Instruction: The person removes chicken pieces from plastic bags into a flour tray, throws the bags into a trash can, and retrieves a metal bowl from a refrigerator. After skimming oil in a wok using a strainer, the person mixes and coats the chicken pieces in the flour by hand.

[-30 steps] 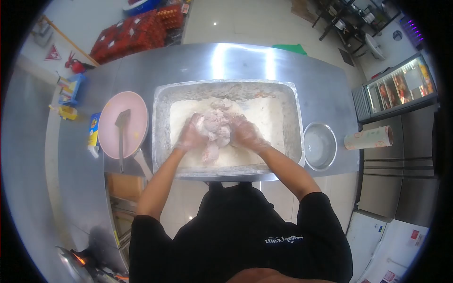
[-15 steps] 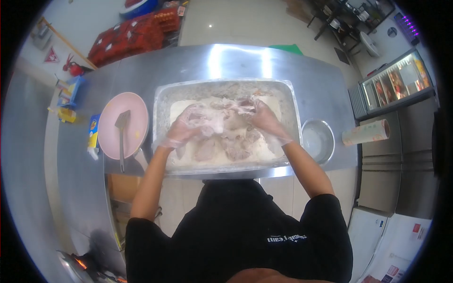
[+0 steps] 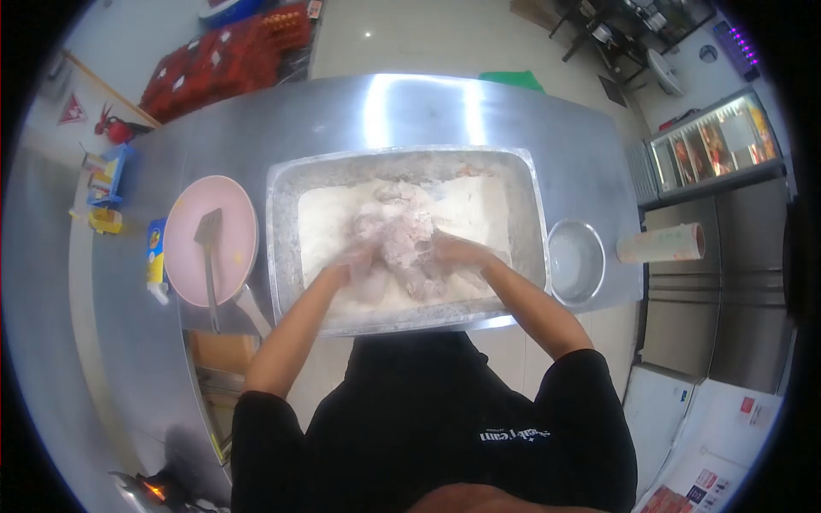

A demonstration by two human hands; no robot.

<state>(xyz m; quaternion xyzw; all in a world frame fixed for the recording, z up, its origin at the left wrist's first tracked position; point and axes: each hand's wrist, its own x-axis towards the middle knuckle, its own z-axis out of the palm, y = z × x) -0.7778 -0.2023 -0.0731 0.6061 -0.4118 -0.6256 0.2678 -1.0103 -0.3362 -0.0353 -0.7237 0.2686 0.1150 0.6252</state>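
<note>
A large metal tray (image 3: 280, 295) holds white flour (image 3: 329, 205). Flour-coated pieces of raw meat (image 3: 406, 231) are heaped in its middle; their exact cut is hard to make out. My left hand (image 3: 359, 261), in a clear plastic glove, is at the left side of the heap, its fingers smeared by motion. On the opposite side my right hand (image 3: 457, 250), also gloved, is closed against the meat, with its fingertips partly hidden in flour and meat.
Left of the tray, a pink frying pan (image 3: 184, 256) carries a dark spatula (image 3: 208, 235). To the right stand a metal bowl (image 3: 575, 265) and a paper roll (image 3: 658, 244). A yellow-blue box (image 3: 156, 252) lies beyond the pan. A flame (image 3: 154, 492) burns at lower left.
Both hands have come nearer my body and closer together. The meat, spread across the tray before, is now gathered into a central heap. The view has shifted slightly.
</note>
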